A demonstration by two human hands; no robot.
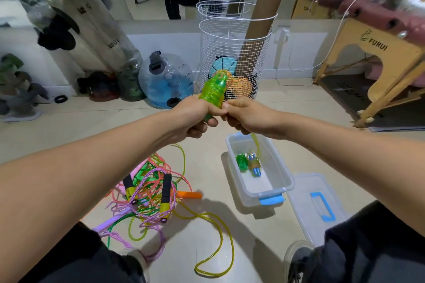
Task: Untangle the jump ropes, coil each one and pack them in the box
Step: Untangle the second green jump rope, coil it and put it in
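My left hand (195,117) grips a translucent green jump rope handle (213,91), held upright in front of me. My right hand (246,116) pinches the yellow-green rope (256,143) right beside that handle; the rope hangs from it, drops past the box and loops across the floor (220,243). A clear plastic box (281,171) with a blue latch stands on the floor below my right hand, with a coiled rope with green and blue handles (249,163) inside. A tangled pile of ropes (149,193), pink, orange, green and braided purple with black-and-yellow handles, lies on the floor below my left arm.
The box lid (319,204) with a blue handle lies to the right of the box. A white wire basket (234,53) with cardboard tubes and balls stands ahead. A blue water-filled jug (167,80) sits to its left, a wooden table leg (388,89) at the right.
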